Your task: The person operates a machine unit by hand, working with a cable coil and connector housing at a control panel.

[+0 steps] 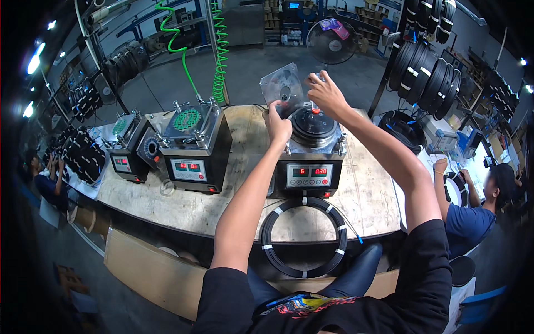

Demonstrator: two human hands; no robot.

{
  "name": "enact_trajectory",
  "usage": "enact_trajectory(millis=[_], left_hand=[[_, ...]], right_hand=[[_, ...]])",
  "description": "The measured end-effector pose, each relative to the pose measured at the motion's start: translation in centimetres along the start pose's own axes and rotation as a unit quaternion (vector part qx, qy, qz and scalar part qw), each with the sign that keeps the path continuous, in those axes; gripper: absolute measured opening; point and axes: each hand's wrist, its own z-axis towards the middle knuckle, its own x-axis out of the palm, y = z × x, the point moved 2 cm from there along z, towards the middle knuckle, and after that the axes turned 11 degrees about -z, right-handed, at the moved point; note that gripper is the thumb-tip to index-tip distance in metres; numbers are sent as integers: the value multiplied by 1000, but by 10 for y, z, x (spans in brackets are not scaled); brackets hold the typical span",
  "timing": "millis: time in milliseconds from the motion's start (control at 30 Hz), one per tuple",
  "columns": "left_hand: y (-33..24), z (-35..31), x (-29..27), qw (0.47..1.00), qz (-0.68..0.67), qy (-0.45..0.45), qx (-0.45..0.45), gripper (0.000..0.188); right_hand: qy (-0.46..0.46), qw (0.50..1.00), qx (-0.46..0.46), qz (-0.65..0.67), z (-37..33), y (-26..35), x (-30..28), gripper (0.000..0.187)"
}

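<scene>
My left hand [278, 123] grips the lower edge of a square, see-through plate [272, 83] with a round hole, tilted up at the left of a polishing machine [305, 173]. My right hand [328, 94] is closed above the machine's round black disc [313, 125], near a red knob [315, 110] at its centre. Something small and clear seems to be in those fingers; its kind is hidden. A coil of black cable [267, 234] with white ties and a blue end hangs over the bench's front edge, close to my lap.
Two similar machines [192, 158] [127, 164] with green round tops stand at the left of the wooden bench [239, 161]. A round fixture [150, 146] leans between them. Coiled green air hoses [219, 55] hang behind. Cable coils hang on a rack [417, 72]. A co-worker [473, 206] sits at the right.
</scene>
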Motion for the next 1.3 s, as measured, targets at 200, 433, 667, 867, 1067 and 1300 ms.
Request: enact_trajectory(millis=[200, 433, 667, 867, 1067, 1300], left_hand=[[-5, 0, -4, 1000, 0, 1, -14, 65], [3, 3, -3, 998, -22, 30, 45, 67], [3, 4, -9, 999, 15, 25, 32, 65], [-15, -10, 0, 994, 29, -69, 82, 63], [-30, -16, -15, 963, 144, -162, 157, 53], [-73, -20, 3, 944, 61, 87, 313, 51]], right_hand=[[44, 998, -38, 0, -31, -7, -29, 9], [-33, 994, -23, 97, -26, 12, -50, 10], [66, 953, 185, 229, -33, -1, -1, 43], [19, 784, 411, 466, -74, 10, 33, 54], [-114, 680, 461, 559, -62, 31, 4, 53], [-197, 749, 343, 532, -77, 37, -4, 53]])
